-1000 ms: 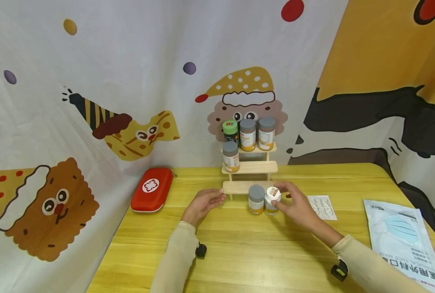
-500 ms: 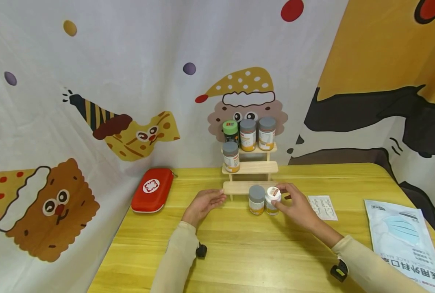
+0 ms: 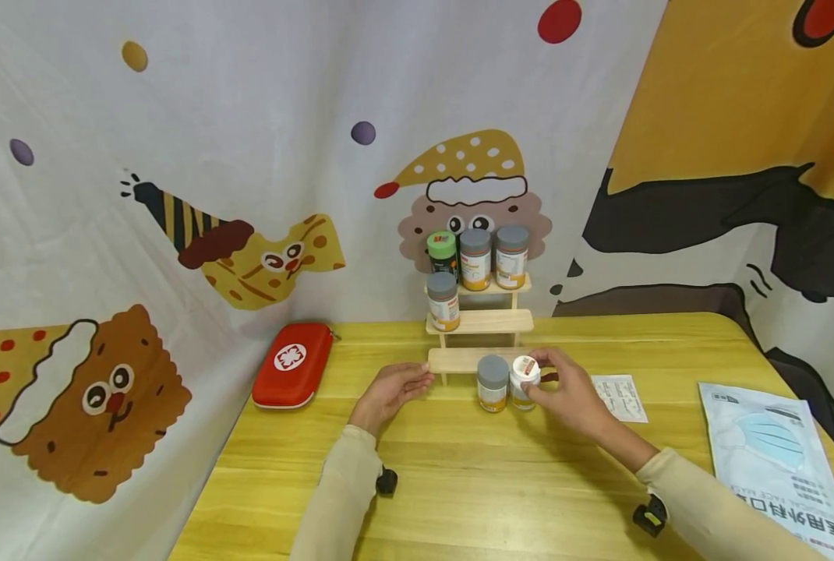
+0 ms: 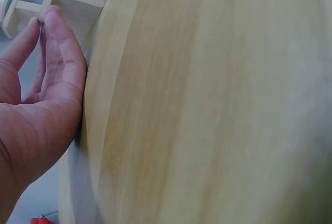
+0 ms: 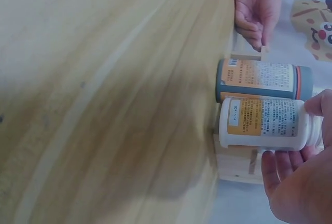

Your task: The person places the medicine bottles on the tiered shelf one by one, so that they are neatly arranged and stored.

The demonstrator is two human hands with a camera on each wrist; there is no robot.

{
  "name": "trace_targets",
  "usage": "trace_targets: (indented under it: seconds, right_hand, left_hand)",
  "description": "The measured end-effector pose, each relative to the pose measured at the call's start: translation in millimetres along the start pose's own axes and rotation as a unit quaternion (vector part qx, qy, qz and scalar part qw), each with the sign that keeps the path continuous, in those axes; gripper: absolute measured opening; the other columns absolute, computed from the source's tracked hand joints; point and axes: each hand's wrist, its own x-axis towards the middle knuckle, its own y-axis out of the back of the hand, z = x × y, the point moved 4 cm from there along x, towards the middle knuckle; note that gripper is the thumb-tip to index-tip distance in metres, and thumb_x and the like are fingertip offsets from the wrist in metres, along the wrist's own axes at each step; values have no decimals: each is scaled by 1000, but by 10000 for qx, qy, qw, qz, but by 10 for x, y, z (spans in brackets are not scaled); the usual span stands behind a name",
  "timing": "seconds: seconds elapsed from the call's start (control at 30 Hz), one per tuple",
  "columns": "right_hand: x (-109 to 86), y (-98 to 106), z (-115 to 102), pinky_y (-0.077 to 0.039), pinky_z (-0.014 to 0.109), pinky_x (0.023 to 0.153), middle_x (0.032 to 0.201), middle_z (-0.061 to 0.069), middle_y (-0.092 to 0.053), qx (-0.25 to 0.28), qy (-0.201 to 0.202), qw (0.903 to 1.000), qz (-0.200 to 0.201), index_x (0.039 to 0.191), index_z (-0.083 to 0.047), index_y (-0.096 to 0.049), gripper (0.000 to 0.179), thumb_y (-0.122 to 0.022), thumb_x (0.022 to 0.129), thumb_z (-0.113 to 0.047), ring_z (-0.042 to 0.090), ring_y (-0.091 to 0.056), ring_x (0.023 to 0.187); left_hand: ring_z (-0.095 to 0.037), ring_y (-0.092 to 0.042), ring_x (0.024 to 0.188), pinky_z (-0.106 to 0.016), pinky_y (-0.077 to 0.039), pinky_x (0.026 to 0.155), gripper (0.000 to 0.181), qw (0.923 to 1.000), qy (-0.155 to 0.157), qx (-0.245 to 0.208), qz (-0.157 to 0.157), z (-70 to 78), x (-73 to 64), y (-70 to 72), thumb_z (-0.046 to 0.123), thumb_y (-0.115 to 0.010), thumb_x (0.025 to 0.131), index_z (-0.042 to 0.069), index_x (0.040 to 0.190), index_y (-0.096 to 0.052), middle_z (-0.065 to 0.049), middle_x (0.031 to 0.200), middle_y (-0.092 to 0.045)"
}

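In the head view my right hand (image 3: 570, 393) grips a white bottle (image 3: 522, 396) near its cap, thumb on one side and fingers on the other. The bottle is upright at the table, close beside a grey-capped bottle (image 3: 492, 396); its orange-and-white label shows in the right wrist view. Both are in front of a three-step wooden stand (image 3: 459, 359). At the left end of its lowest step, my left hand (image 3: 392, 392) pinches the wood between thumb and fingertips, as the left wrist view also shows. One grey-capped bottle (image 3: 444, 310) occupies the middle step's left end.
On the top step stand a green-capped bottle (image 3: 442, 249) and two grey-capped bottles (image 3: 475, 269). A red zip case (image 3: 294, 366) lies at left. To the right are a small printed paper (image 3: 620, 398) and a face-mask packet (image 3: 775, 452). A patterned cloth hangs behind the table.
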Motion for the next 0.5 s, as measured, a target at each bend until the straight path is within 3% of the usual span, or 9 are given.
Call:
trace_targets:
  seconds: [0.33, 0.5]
  right_hand:
    - [5, 129, -166, -63, 46, 92, 113, 10, -66, -187, 254, 9990, 324, 124, -3, -61, 42, -79, 86, -1, 19, -62, 106]
    - [34, 178, -234, -61, 35, 87, 112, 8, -66, -236, 208, 9984, 465, 123, -4, -61, 41, -80, 86, -3, 11, -59, 102]
  left_hand:
    - [-9, -76, 88, -23, -65, 87, 23, 10000, -17, -18, 68, 0, -3, -7, 15, -67, 105, -3, 118, -71, -1, 96, -80]
    - [-9, -76, 88, -24, -65, 87, 23, 9999, -5, 0, 109, -10, 6, 3, 16, -68, 105, -3, 118, -71, -1, 95, -80]
